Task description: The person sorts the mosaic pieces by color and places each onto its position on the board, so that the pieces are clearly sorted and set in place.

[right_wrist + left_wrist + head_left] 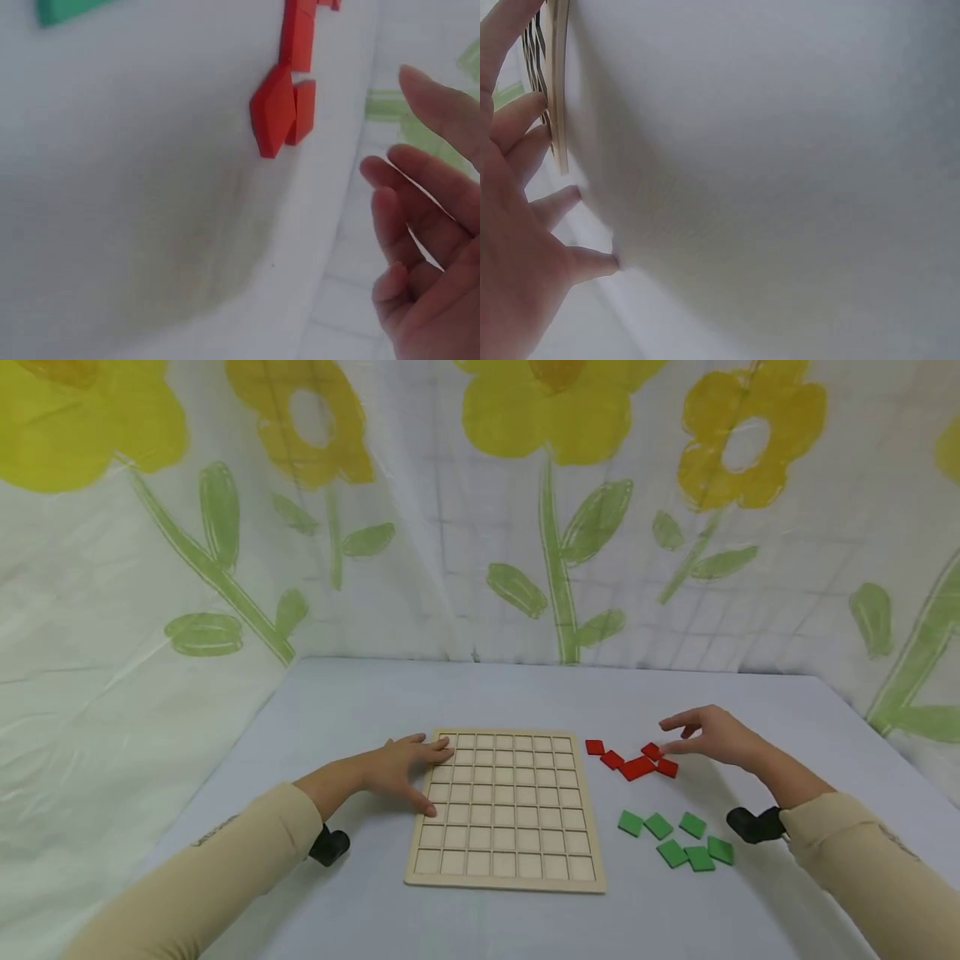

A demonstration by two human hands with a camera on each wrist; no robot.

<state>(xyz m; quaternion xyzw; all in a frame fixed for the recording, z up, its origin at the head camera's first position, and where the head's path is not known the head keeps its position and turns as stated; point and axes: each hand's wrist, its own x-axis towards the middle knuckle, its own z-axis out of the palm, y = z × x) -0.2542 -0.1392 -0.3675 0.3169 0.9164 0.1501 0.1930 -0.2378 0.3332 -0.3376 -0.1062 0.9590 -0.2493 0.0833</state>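
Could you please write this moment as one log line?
left hand: touching wooden grid board at left edge | right hand: holding nothing, close to red tiles | green tiles: right of board

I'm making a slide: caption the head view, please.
Left hand at the left edge of the board, right hand by the red tiles, green tiles lower in view.

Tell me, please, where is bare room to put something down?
Bare table lies behind the grid board, toward the flowered curtain, and in front of the board. Crowded: right of it, red tiles near the right hand, green tiles nearer; the left hand crosses its left edge.
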